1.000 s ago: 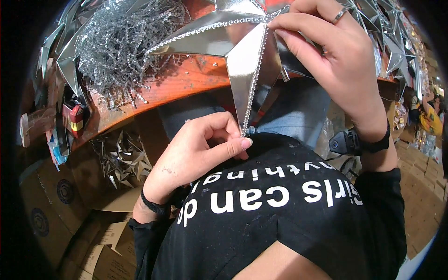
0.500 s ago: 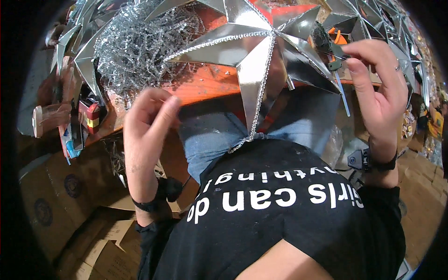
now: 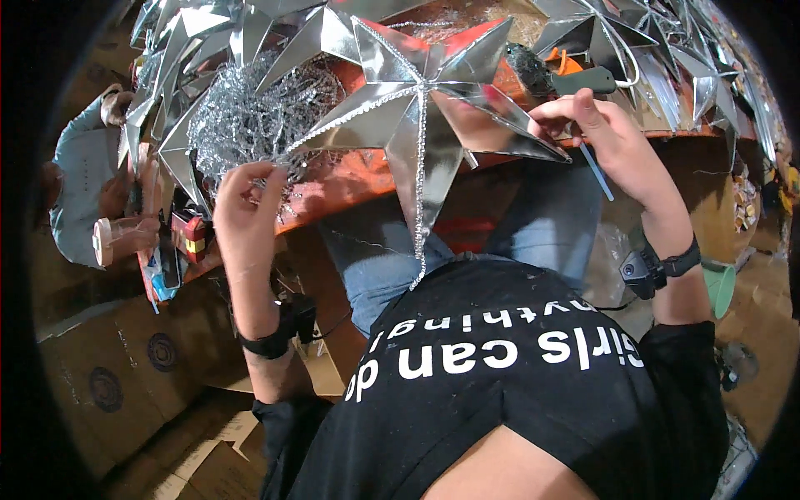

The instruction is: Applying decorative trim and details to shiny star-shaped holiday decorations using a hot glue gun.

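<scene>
A silver mirror-finish paper star (image 3: 427, 154) stands over my lap at the table edge, with silver beaded trim (image 3: 420, 200) along its lower and left ridges. Beside the tip of its left point is my left hand (image 3: 247, 204), thumb and fingers pinched together; what they hold is too small to make out. My right hand (image 3: 607, 137) is at the star's right point, thumb raised apart and fingers bent, partly behind the point. Just beyond it lies a grey-green glue gun (image 3: 585, 81) with an orange part. A thin blue stick (image 3: 598, 175) slants below that hand.
A tangled heap of silver tinsel (image 3: 258, 112) sits on the orange table (image 3: 354, 175). More silver stars (image 3: 596, 33) crowd the back and both sides. A red box (image 3: 190, 233) and a tape roll (image 3: 104, 242) are at the left. Cardboard boxes (image 3: 125, 358) stand below.
My right hand has come away from the glue gun toward the star's right point. The star has shifted left and down in view. My left hand has moved slightly left, beside the tinsel heap.
</scene>
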`<action>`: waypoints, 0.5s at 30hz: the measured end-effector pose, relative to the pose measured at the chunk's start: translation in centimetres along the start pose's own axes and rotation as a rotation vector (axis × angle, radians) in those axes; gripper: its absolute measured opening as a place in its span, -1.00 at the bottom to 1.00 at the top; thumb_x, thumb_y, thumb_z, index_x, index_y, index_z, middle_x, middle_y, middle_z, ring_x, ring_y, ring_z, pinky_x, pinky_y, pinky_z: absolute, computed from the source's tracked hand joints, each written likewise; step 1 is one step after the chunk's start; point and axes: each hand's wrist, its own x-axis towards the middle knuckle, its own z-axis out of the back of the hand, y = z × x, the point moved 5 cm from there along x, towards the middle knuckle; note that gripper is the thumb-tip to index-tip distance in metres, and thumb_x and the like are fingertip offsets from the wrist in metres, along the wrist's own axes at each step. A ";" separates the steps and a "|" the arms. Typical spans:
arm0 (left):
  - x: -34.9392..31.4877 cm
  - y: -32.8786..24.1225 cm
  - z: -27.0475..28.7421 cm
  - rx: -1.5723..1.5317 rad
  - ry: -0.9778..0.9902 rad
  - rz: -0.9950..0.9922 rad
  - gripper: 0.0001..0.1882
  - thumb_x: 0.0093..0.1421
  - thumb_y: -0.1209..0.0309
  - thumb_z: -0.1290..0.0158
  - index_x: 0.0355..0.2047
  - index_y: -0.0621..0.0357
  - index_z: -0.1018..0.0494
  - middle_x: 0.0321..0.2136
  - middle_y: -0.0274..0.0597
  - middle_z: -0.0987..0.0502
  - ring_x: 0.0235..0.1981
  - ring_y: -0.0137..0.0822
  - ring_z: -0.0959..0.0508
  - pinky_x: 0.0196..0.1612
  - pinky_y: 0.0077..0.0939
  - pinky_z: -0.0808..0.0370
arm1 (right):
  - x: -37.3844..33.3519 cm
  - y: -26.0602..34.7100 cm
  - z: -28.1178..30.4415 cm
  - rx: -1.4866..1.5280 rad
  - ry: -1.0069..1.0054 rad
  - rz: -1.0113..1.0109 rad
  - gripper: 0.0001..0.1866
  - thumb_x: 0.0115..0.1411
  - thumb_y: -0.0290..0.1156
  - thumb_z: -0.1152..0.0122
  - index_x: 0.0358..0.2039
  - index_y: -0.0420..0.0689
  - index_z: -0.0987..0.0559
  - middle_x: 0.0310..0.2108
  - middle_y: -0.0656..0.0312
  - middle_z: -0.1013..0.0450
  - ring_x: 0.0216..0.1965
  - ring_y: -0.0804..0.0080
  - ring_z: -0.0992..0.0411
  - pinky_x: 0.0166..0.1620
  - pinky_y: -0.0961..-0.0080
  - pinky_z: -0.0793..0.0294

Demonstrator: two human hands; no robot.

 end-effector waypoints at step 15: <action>14.6 -11.4 16.6 -0.796 0.024 -0.123 -0.78 0.28 0.40 0.04 -0.15 0.26 -0.47 -0.33 -0.26 -0.49 -0.20 -0.39 -0.49 -0.05 -0.50 -0.40 | -1.8 6.4 -3.0 -0.415 0.343 0.346 -0.46 0.30 0.02 0.11 -0.38 -0.24 -0.59 -0.47 -0.03 -0.45 -0.39 0.05 -0.44 -0.28 0.29 -0.39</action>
